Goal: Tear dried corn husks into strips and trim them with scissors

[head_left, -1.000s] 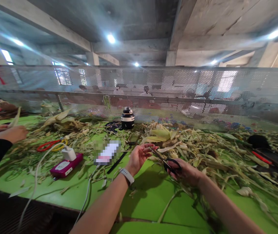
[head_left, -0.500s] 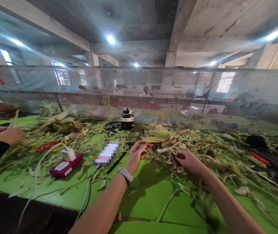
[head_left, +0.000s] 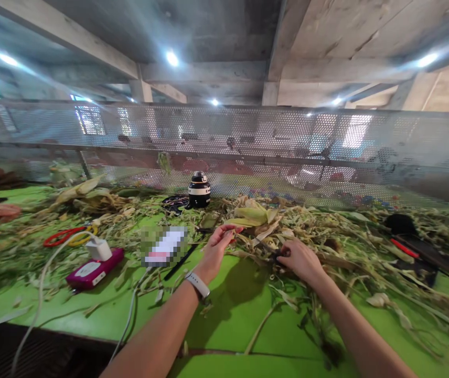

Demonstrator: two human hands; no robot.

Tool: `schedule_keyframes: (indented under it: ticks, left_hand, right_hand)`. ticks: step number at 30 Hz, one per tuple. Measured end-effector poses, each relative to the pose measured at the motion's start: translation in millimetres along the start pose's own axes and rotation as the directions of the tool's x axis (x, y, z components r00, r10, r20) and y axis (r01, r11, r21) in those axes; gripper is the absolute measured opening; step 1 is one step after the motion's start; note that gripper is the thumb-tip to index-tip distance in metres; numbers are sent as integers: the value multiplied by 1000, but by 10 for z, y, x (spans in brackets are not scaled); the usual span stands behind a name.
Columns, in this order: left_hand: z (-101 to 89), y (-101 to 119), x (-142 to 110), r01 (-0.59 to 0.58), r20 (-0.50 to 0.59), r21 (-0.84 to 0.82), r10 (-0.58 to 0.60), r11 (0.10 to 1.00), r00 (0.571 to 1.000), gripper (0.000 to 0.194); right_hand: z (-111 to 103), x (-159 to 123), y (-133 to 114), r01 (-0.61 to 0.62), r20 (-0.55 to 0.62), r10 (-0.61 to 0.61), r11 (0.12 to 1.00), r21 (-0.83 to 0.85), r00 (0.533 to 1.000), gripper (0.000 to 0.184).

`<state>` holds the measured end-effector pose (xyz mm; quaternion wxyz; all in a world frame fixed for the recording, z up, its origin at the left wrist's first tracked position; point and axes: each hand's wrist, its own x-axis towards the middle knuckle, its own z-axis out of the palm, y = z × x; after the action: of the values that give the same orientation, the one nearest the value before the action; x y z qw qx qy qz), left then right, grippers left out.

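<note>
In the head view, much of the husk (head_left: 307, 223) lies in thin, curled, papery strips heaped beyond both hands; a broad, pale-green leaf (head_left: 252, 216) on the heap looks uncut. The left hand (head_left: 213, 252) has its fingertips drawn together, on what I cannot tell. The right hand (head_left: 301, 260) curls at a dark handle (head_left: 277, 256), gripping or merely touching, unclear. The table (head_left: 228, 315) is smooth green.

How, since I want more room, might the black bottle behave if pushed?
Pushed low, the bottle would probably slide before tipping, since its body is wide. Knocked over, it might roll, as its sides look rounded. The husks beside it could hinder a slide to the right. Its weight is unclear: the contents are hidden.
</note>
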<state>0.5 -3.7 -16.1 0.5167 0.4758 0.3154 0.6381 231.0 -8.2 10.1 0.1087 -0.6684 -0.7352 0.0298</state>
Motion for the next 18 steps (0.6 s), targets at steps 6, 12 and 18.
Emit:
schedule_keyframes:
  ticks: [6,12,18]
  left_hand:
    - [75,83,-60,13,22,-8,-13,1000,1000,24]
    - [177,115,-167,20,139,9,-21,1000,990,23]
    - [239,77,-213,40,185,-4,-39,999,982,41]
  right_hand:
    - [-1,24,19,25,-49,-18,986,162,999,7]
    - [-49,-74,-294,68,29,-216,430,900,976,48]
    - [103,-172,-479,-149,220,-313,234,961,924,48]
